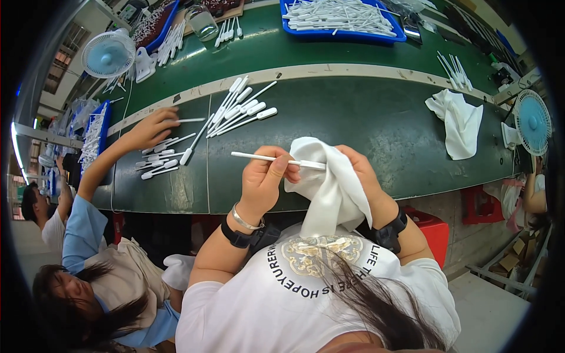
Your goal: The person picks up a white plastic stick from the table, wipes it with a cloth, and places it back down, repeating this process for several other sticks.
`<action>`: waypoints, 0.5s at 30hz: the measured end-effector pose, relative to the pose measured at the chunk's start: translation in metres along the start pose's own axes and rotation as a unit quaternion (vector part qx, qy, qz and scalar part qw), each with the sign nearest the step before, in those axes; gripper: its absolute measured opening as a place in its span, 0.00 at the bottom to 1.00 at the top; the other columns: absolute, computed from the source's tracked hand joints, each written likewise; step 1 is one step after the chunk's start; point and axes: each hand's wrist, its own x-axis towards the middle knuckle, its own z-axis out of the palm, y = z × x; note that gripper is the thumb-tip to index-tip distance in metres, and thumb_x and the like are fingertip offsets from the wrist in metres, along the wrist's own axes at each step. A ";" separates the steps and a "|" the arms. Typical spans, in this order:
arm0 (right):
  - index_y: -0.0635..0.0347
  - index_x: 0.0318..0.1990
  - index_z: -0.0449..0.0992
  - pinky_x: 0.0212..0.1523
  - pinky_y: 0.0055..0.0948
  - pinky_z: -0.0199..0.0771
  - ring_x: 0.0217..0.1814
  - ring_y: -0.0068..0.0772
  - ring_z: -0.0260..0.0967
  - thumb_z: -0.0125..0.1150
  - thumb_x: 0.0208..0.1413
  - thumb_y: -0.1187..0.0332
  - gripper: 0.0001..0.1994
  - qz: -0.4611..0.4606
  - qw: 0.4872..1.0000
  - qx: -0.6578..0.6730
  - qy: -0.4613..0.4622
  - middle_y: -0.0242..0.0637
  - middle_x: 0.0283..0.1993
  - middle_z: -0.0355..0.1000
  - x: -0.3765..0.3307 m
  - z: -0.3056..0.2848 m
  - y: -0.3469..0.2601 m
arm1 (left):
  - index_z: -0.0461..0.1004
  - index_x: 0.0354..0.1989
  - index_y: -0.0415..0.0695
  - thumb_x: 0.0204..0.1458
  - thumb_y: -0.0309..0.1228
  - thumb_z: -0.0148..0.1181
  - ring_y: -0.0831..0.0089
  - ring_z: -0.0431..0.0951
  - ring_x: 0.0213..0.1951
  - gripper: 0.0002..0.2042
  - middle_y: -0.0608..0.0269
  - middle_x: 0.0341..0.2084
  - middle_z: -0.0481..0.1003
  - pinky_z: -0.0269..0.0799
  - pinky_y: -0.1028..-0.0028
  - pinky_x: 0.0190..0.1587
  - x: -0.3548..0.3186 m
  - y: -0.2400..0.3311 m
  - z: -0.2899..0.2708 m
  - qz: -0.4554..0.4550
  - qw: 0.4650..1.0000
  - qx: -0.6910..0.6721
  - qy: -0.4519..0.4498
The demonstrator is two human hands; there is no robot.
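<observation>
In front of my chest, my left hand [266, 175] pinches a slim white stick [250, 155] between thumb and fingers. Its thin end points left, while its wider end lies against a white cloth [329, 197]. My right hand [364, 173] is closed on that cloth, its fingers largely hidden behind the folds. Beyond my left hand, a loose pile of similar white sticks with broad rounded ends [241, 109] rests on the dark green bench [376, 129].
On the left, a co-worker's hand [154, 126] hovers over another group of white sticks [159, 157]. A second white cloth [459, 123] lies at right. A blue tray [341, 34] heaped with sticks stands at the back. Small fans [109, 54] flank the bench.
</observation>
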 end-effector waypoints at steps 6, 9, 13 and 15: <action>0.62 0.37 0.69 0.34 0.19 0.67 0.33 0.15 0.64 0.55 0.53 0.70 0.07 -0.042 0.984 -0.171 -0.021 0.27 0.34 0.69 0.007 0.002 0.009 | 0.66 0.36 0.36 0.56 0.28 0.48 0.79 0.73 0.27 0.07 0.61 0.25 0.73 0.71 0.80 0.31 -0.004 -0.001 0.004 -0.006 0.998 0.059 -0.033; 0.62 0.36 0.69 0.33 0.19 0.67 0.32 0.15 0.64 0.56 0.52 0.70 0.07 -0.068 0.969 -0.233 -0.040 0.27 0.33 0.68 0.011 -0.003 0.015 | 0.67 0.36 0.36 0.56 0.28 0.48 0.79 0.73 0.27 0.07 0.60 0.26 0.73 0.71 0.80 0.32 -0.005 0.002 0.005 0.001 0.992 0.106 -0.071; 0.61 0.35 0.69 0.33 0.19 0.67 0.32 0.15 0.64 0.58 0.51 0.71 0.07 -0.003 0.976 -0.209 -0.057 0.27 0.32 0.68 0.011 0.001 0.012 | 0.67 0.36 0.36 0.55 0.27 0.48 0.78 0.73 0.28 0.07 0.60 0.27 0.73 0.71 0.80 0.32 -0.004 0.006 -0.002 0.016 0.983 0.145 -0.109; 0.61 0.35 0.69 0.33 0.19 0.67 0.32 0.16 0.65 0.57 0.51 0.71 0.06 0.031 0.993 -0.092 -0.064 0.27 0.31 0.68 0.002 -0.001 0.009 | 0.67 0.37 0.36 0.55 0.27 0.48 0.78 0.74 0.28 0.07 0.59 0.28 0.73 0.71 0.80 0.32 -0.004 0.007 -0.009 0.015 0.991 0.097 -0.092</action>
